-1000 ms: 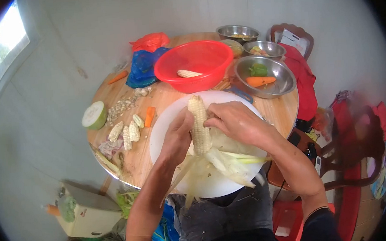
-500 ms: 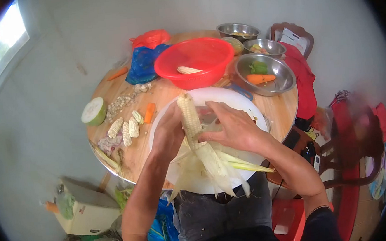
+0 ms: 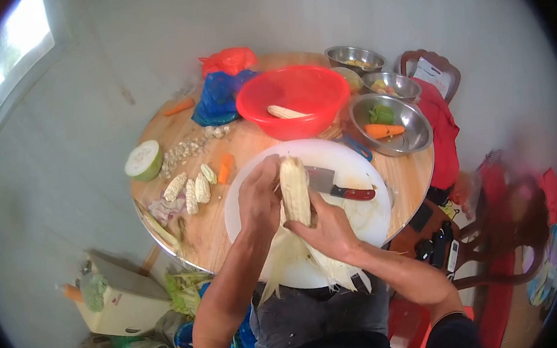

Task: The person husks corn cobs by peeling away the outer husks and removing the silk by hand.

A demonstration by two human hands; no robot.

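Observation:
An ear of corn [image 3: 295, 189] stands upright over the white round cutting board [image 3: 367, 222], its husk [image 3: 279, 265] peeled down and hanging toward the board's near edge. My right hand [image 3: 328, 227] is wrapped round the lower part of the cob, thumb across its front. Against the cob's left side, my left hand [image 3: 260, 192] is closed, its fingertips partly hidden behind the ear. Beyond my right hand, a cleaver [image 3: 352, 194] with a red-brown handle lies flat on the board.
Behind the board sits a red basin [image 3: 295, 130] with another corn cob [image 3: 285, 112] inside. Metal bowls stand at right; one [image 3: 413, 138] holds a carrot and a green pepper. Small cobs, garlic, carrot pieces and a cut green gourd [image 3: 144, 161] lie at left.
The ear now stands more upright, and my right hand has closed round its lower part. The husk hangs lower, a green-yellow strip at right is out of sight, and the cleaver has come into view.

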